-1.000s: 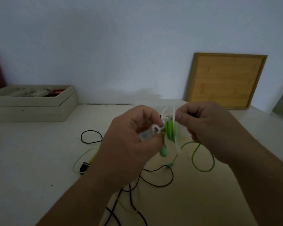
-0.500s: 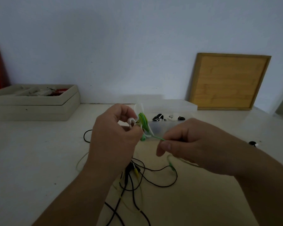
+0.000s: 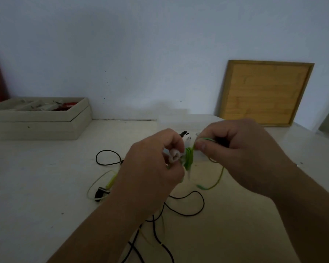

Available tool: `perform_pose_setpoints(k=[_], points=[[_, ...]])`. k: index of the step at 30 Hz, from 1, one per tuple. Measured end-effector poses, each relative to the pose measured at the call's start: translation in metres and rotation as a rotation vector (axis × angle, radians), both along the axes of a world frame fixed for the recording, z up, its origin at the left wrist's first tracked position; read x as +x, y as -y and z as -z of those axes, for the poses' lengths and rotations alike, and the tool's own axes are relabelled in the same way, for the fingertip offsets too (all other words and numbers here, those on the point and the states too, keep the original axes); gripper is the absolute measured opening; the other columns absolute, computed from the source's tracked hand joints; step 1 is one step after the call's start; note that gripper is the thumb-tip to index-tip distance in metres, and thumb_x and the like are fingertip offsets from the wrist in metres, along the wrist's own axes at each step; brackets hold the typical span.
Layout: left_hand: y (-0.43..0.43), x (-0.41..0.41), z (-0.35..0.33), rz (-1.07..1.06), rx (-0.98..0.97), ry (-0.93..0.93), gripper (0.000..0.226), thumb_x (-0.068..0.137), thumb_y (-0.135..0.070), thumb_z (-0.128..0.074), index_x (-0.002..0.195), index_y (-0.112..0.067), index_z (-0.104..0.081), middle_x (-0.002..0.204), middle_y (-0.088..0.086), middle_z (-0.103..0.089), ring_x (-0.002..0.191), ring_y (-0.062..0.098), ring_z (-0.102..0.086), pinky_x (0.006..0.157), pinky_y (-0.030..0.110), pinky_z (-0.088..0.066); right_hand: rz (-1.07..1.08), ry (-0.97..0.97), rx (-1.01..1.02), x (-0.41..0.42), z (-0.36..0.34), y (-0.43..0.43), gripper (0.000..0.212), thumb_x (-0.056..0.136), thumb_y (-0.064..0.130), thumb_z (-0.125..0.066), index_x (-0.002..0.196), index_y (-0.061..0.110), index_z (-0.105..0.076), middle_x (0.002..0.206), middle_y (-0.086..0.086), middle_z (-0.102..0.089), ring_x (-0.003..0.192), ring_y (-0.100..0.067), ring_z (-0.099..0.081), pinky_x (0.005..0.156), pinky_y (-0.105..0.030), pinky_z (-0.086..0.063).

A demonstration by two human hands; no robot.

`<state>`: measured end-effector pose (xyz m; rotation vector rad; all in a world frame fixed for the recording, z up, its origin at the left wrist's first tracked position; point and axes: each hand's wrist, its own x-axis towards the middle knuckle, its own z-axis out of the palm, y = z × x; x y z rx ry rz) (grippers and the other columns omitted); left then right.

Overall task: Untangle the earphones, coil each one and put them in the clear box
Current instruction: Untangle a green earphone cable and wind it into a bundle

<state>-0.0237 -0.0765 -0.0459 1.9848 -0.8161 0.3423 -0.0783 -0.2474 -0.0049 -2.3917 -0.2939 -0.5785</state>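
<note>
Left hand [image 3: 152, 168] grips green coil [image 3: 189, 158], right hand [image 3: 241, 154] pinches its loose end [image 3: 207, 139] at coil's 1 o'clock; cord likely light, limp, springy, so hold across the wraps; box [image 3: 171, 120] at 12, black cords [image 3: 188, 213] at 6.
</note>
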Motion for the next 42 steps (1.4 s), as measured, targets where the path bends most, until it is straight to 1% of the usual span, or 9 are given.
perform_pose_setpoints(k=[6, 13, 20, 24, 26, 30, 34, 37, 42], points=[[-0.002, -0.005, -0.007, 0.167, -0.048, -0.079, 0.025, 0.081, -0.001, -0.068, 0.080, -0.025, -0.060, 0.073, -0.005, -0.067, 0.066, 0.014, -0.071, 0.056, 0.033, -0.059, 0.132, 0.067, 0.147, 0.002, -0.003, 0.006, 0.007, 0.081, 0.028, -0.071, 0.076, 0.027, -0.074, 0.068, 0.013, -0.068, 0.061, -0.004, -0.061, 0.055, -0.010, -0.045], [-0.001, -0.002, -0.005, 0.287, -0.156, -0.142, 0.018, 0.077, -0.007, -0.067, 0.081, -0.024, -0.063, 0.081, 0.000, -0.070, 0.077, 0.019, -0.070, 0.071, 0.035, -0.060, 0.090, -0.133, 0.385, 0.003, -0.002, 0.013, 0.018, 0.091, 0.024, -0.063, 0.077, 0.018, -0.074, 0.049, -0.003, -0.053, 0.044, -0.011, -0.043, 0.044, -0.016, -0.035], [-0.001, -0.002, -0.011, 0.361, -0.537, -0.398, 0.018, 0.081, 0.012, -0.066, 0.083, -0.005, -0.062, 0.075, 0.010, -0.069, 0.065, 0.015, -0.066, 0.059, 0.021, -0.053, -0.095, -0.350, 0.272, 0.005, 0.004, 0.002, 0.033, 0.096, 0.032, -0.056, 0.073, 0.015, -0.072, 0.050, -0.002, -0.052, 0.045, -0.010, -0.043, 0.048, -0.016, -0.038], [-0.001, 0.004, -0.012, 0.344, -0.794, -0.602, 0.022, 0.065, 0.001, -0.076, 0.073, -0.018, -0.068, 0.076, 0.009, -0.070, 0.073, 0.022, -0.067, 0.069, 0.032, -0.060, -0.147, -0.416, 0.144, 0.009, 0.011, -0.002, 0.025, 0.098, 0.020, -0.056, 0.082, 0.023, -0.075, 0.051, 0.007, -0.055, 0.047, -0.006, -0.048, 0.055, -0.019, -0.044], [-0.002, 0.007, -0.012, 0.267, -0.891, -0.625, 0.018, 0.072, 0.000, -0.070, 0.072, -0.018, -0.066, 0.073, 0.005, -0.069, 0.072, 0.018, -0.067, 0.073, 0.034, -0.060, -0.156, -0.472, 0.108, 0.010, 0.014, 0.000, 0.022, 0.097, 0.017, -0.058, 0.089, 0.025, -0.077, 0.056, 0.009, -0.059, 0.052, -0.004, -0.054, 0.057, -0.018, -0.048], [-0.005, 0.011, -0.012, 0.053, -0.902, -0.527, 0.027, 0.086, 0.010, -0.059, 0.076, -0.015, -0.061, 0.067, -0.002, -0.066, 0.067, 0.011, -0.064, 0.066, 0.026, -0.057, -0.169, -0.577, -0.066, 0.007, 0.012, 0.006, 0.024, 0.093, 0.014, -0.064, 0.101, 0.034, -0.076, 0.075, 0.014, -0.071, 0.071, 0.003, -0.066, 0.070, -0.015, -0.052], [-0.010, 0.014, -0.013, -0.124, -0.833, -0.393, 0.028, 0.083, 0.007, -0.064, 0.075, -0.020, -0.062, 0.067, -0.006, -0.067, 0.066, 0.010, -0.065, 0.076, 0.038, -0.058, -0.105, -0.567, -0.174, 0.006, 0.009, 0.013, 0.033, 0.091, 0.015, -0.067, 0.099, 0.046, -0.074, 0.081, 0.025, -0.070, 0.082, 0.011, -0.064, 0.075, -0.007, -0.045], [-0.009, 0.010, -0.013, -0.167, -0.704, -0.296, 0.022, 0.082, 0.004, -0.068, 0.080, -0.017, -0.063, 0.074, -0.001, -0.070, 0.068, 0.015, -0.070, 0.074, 0.042, -0.060, -0.050, -0.526, -0.300, 0.009, 0.010, 0.018, 0.039, 0.093, 0.013, -0.061, 0.096, 0.051, -0.073, 0.085, 0.024, -0.069, 0.086, 0.006, -0.063, 0.081, -0.018, -0.051], [-0.002, 0.001, -0.013, -0.129, -0.578, -0.216, 0.021, 0.080, 0.009, -0.069, 0.081, -0.011, -0.064, 0.079, 0.005, -0.072, 0.068, 0.013, -0.072, 0.060, 0.027, -0.060, -0.137, -0.602, -0.425, 0.004, 0.014, 0.014, 0.030, 0.090, 0.022, -0.065, 0.094, 0.051, -0.072, 0.105, 0.028, -0.065, 0.096, 0.008, -0.060, 0.091, -0.025, -0.050]])
